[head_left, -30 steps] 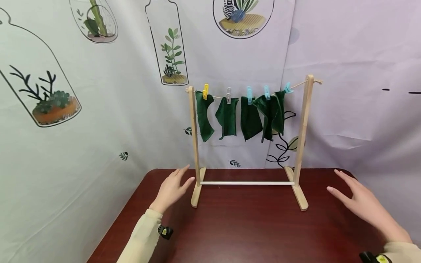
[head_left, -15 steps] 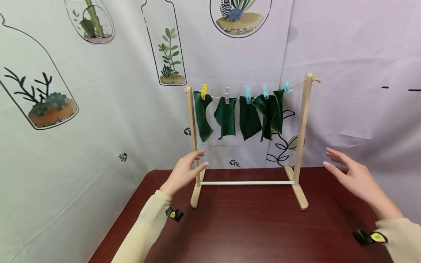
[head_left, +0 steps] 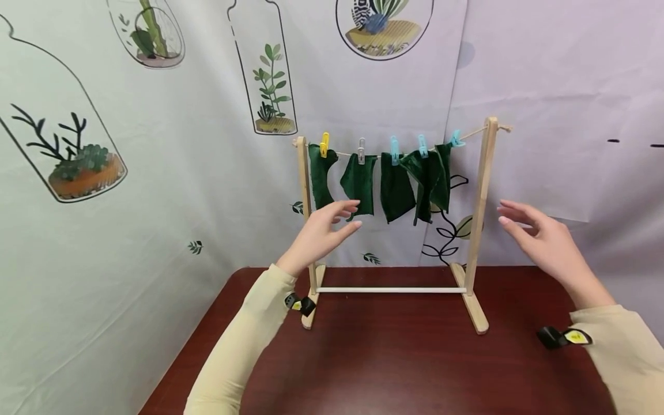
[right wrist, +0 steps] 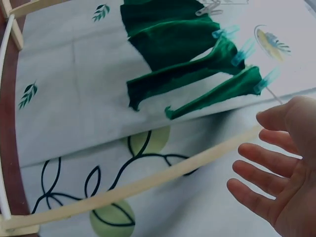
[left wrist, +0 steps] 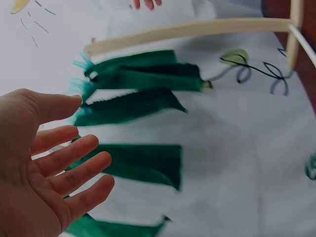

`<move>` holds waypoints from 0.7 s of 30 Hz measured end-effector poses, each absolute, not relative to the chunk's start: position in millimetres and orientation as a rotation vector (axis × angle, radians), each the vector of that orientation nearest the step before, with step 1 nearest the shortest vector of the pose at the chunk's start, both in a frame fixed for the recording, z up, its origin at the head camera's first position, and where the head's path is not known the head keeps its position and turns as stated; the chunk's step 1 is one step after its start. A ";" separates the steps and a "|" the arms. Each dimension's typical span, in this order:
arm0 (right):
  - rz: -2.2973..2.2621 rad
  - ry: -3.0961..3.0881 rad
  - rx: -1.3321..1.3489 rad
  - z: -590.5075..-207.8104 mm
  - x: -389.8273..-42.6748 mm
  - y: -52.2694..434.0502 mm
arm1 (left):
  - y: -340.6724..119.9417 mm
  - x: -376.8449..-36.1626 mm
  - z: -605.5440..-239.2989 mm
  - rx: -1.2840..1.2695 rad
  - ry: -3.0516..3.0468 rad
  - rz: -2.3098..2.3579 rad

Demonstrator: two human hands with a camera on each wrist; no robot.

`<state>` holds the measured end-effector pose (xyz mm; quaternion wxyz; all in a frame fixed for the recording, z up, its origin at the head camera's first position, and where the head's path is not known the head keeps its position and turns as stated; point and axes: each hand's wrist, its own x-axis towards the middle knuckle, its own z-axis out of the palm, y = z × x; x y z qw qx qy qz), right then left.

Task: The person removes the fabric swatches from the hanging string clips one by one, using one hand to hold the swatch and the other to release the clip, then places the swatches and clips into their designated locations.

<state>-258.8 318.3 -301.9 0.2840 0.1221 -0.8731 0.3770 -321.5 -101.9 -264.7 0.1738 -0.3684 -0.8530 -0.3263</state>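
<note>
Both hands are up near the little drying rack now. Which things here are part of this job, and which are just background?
In the job:
left hand, open, raised by the leftmost cloth
right hand, open, beside the right post
wooden rack
green cloths hanging on the string
clothes pegs holding them

Just there:
dark red table
plant-print backdrop
wrist straps

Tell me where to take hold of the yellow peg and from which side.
Pinch the yellow peg by its upper ends, which stand up above the string, coming from the front and slightly above. Its lower end bites the leftmost cloth, so squeezing the top likely opens it. The left hand is nearest, open and just below that cloth.
</note>
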 end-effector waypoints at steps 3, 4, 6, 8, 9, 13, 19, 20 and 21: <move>1.012 -2.314 0.330 -293.3 -261.1 312.9 | -90.1 -319.4 -250.4 -1.074 -2.404 -0.924; 1.008 -2.309 0.332 -290.3 -261.6 311.1 | -86.3 -319.0 -246.0 -1.082 -2.398 -0.919; 1.003 -2.302 0.338 -283.8 -262.7 307.3 | -79.3 -318.1 -237.4 -1.102 -2.380 -0.915; 0.999 -2.296 0.351 -276.7 -262.4 304.6 | -71.9 -317.6 -229.6 -1.125 -2.355 -0.912; 1.001 -2.290 0.359 -273.0 -262.3 303.2 | -68.6 -317.3 -226.0 -1.136 -2.341 -0.916; 0.983 -2.277 0.378 -259.7 -261.7 299.3 | -57.4 -316.7 -215.3 -1.165 -2.305 -0.944; 0.938 -2.263 0.380 -246.0 -263.4 296.5 | -41.8 -319.6 -216.3 -1.170 -2.329 -1.039; 0.932 -2.258 0.383 -243.6 -264.3 296.2 | -38.6 -320.5 -217.3 -1.172 -2.332 -1.066; 0.926 -2.252 0.388 -240.9 -265.3 296.2 | -35.0 -321.5 -218.2 -1.171 -2.335 -1.087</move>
